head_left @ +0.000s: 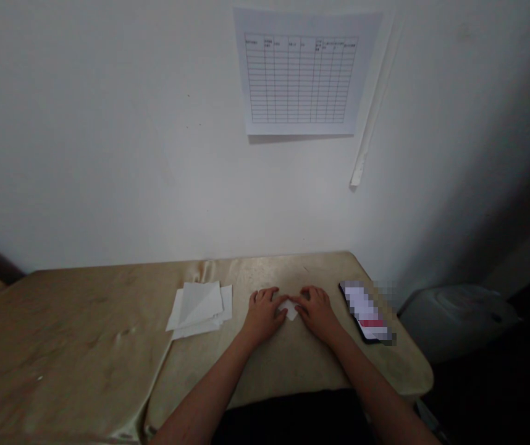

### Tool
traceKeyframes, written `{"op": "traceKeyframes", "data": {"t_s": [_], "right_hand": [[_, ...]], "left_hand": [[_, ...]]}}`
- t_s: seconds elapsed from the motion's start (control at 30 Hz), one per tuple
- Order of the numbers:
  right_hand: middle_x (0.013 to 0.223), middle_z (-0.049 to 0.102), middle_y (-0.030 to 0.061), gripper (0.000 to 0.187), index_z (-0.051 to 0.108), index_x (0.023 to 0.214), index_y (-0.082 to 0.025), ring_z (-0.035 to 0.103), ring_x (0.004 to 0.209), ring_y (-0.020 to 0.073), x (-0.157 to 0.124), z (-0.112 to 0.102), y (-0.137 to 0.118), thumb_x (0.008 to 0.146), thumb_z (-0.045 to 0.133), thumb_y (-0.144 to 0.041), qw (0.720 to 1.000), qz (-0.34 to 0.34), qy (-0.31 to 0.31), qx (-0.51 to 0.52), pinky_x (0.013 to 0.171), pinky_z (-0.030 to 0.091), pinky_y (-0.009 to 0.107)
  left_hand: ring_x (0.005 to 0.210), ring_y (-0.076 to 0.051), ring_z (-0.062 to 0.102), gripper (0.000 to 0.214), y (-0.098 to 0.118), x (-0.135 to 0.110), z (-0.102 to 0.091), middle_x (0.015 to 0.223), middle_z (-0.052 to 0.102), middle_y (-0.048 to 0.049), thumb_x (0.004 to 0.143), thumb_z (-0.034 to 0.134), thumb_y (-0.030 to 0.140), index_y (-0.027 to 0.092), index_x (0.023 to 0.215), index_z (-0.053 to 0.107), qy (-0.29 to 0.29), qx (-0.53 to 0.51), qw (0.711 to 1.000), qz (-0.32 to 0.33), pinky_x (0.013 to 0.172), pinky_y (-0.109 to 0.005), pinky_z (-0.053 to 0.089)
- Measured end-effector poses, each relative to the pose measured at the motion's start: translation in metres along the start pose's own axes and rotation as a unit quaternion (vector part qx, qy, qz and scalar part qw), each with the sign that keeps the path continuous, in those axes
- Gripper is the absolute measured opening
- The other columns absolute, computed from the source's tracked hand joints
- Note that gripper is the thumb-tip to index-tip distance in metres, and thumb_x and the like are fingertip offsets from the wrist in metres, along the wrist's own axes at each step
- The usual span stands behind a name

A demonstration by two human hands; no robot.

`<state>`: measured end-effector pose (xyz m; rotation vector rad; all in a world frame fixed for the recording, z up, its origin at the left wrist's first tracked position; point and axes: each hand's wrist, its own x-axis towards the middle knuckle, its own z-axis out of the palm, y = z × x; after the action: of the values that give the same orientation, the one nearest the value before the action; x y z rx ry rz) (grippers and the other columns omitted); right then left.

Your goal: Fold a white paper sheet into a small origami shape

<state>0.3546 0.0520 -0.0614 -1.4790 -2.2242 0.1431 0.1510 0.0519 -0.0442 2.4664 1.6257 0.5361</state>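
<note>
while the left hand (262, 315) and right hand (318, 312) rest on the glossy tan table (84, 346), their fingers lie close together, tips pinning a small white folded paper piece (291, 311) at its 9 and 3 o'clock edges. it lies flat, pointed toward 6 o'clock. a loose stack of white sheets (200, 308) sits at 9 o'clock, a dark phone (367, 312) at 3 o'clock, and a printed grid sheet (299, 74) hangs on the wall at 12 o'clock.

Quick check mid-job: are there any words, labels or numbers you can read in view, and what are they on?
Nothing can be read.
Printed sheet: a grid with a header row of text, too small and blurred to read.
Phone: the screen is blurred out, so nothing is legible.
Stack of papers and small folded paper: no print shows.
</note>
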Motion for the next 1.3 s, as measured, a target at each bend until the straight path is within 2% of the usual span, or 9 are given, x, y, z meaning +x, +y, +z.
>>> {"op": "traceKeyframes", "data": {"t_s": [0.2, 0.37, 0.5, 0.63, 0.83, 0.97, 1.13, 1.3], "right_hand": [[0.128, 0.055, 0.0084, 0.039, 0.063, 0.13, -0.042, 0.045, 0.124, 0.0274, 0.0, -0.002, -0.001, 0.096, 0.058, -0.025, 1.0, 0.006, -0.011, -0.005, 0.111, 0.032, 0.049], [0.123, 0.056, 0.0085, 0.033, 0.068, 0.123, -0.037, 0.047, 0.123, 0.027, 0.003, -0.004, -0.002, 0.094, 0.061, -0.025, 1.0, 0.02, -0.008, 0.0, 0.111, 0.033, 0.047], [0.116, 0.058, 0.0084, 0.023, 0.072, 0.113, -0.032, 0.05, 0.118, 0.0265, 0.003, -0.006, -0.002, 0.093, 0.063, -0.029, 0.999, 0.032, -0.002, -0.002, 0.106, 0.037, 0.045], [0.111, 0.06, 0.0086, 0.011, 0.073, 0.095, -0.025, 0.052, 0.112, 0.0265, 0.003, -0.008, -0.001, 0.09, 0.067, -0.033, 0.999, 0.045, 0.003, -0.005, 0.102, 0.04, 0.043], [0.107, 0.06, 0.0091, 0.011, 0.07, 0.085, -0.022, 0.053, 0.108, 0.0263, 0.003, -0.009, -0.001, 0.086, 0.072, -0.032, 0.998, 0.06, 0.009, -0.003, 0.097, 0.041, 0.041], [0.105, 0.06, 0.0081, 0.012, 0.068, 0.081, -0.022, 0.054, 0.106, 0.0257, 0.003, -0.007, 0.002, 0.085, 0.072, -0.032, 0.998, 0.059, 0.014, 0.012, 0.095, 0.042, 0.04], [0.105, 0.06, 0.0079, 0.013, 0.067, 0.08, -0.021, 0.055, 0.106, 0.0253, 0.003, -0.002, 0.005, 0.085, 0.073, -0.032, 0.997, 0.062, 0.031, 0.037, 0.096, 0.042, 0.04], [0.104, 0.059, 0.0073, 0.013, 0.07, 0.088, -0.022, 0.055, 0.106, 0.0249, 0.004, -0.001, 0.008, 0.082, 0.076, -0.032, 0.995, 0.073, 0.034, 0.058, 0.097, 0.042, 0.039]], "left_hand": [[0.133, -0.033, 0.045, 0.041, -0.003, 0.001, -0.001, 0.145, 0.053, -0.0066, 0.089, 0.064, 0.036, 0.036, 0.13, 0.064, 0.005, 0.012, 1.0, 0.011, 0.113, -0.054, 0.032], [0.135, -0.033, 0.043, 0.039, -0.004, 0.001, -0.004, 0.153, 0.045, -0.0049, 0.088, 0.066, 0.037, 0.037, 0.127, 0.066, 0.007, 0.021, 1.0, 0.018, 0.111, -0.053, 0.035], [0.135, -0.033, 0.044, 0.036, -0.005, 0.0, -0.006, 0.152, 0.046, -0.0046, 0.088, 0.067, 0.038, 0.036, 0.124, 0.067, 0.004, 0.016, 1.0, 0.013, 0.111, -0.053, 0.036], [0.133, -0.033, 0.046, 0.028, -0.008, -0.001, -0.008, 0.15, 0.048, -0.0053, 0.086, 0.069, 0.036, 0.031, 0.113, 0.071, 0.001, 0.0, 1.0, 0.015, 0.111, -0.052, 0.037], [0.131, -0.031, 0.048, 0.012, -0.01, -0.002, -0.011, 0.144, 0.054, -0.0049, 0.083, 0.072, 0.03, 0.025, 0.094, 0.072, -0.008, -0.025, 0.999, 0.021, 0.111, -0.052, 0.036], [0.128, -0.031, 0.051, 0.01, -0.011, 0.0, -0.011, 0.14, 0.057, -0.0043, 0.081, 0.074, 0.03, 0.023, 0.087, 0.07, -0.012, -0.038, 0.999, 0.016, 0.109, -0.053, 0.037], [0.126, -0.03, 0.053, 0.016, -0.014, 0.001, -0.009, 0.135, 0.06, -0.006, 0.078, 0.076, 0.031, 0.022, 0.088, 0.067, -0.001, -0.045, 0.999, 0.018, 0.107, -0.05, 0.04], [0.124, -0.03, 0.055, 0.029, -0.016, 0.002, -0.007, 0.132, 0.06, -0.0096, 0.077, 0.078, 0.031, 0.021, 0.102, 0.067, 0.01, -0.051, 0.999, 0.016, 0.107, -0.049, 0.041]]}}
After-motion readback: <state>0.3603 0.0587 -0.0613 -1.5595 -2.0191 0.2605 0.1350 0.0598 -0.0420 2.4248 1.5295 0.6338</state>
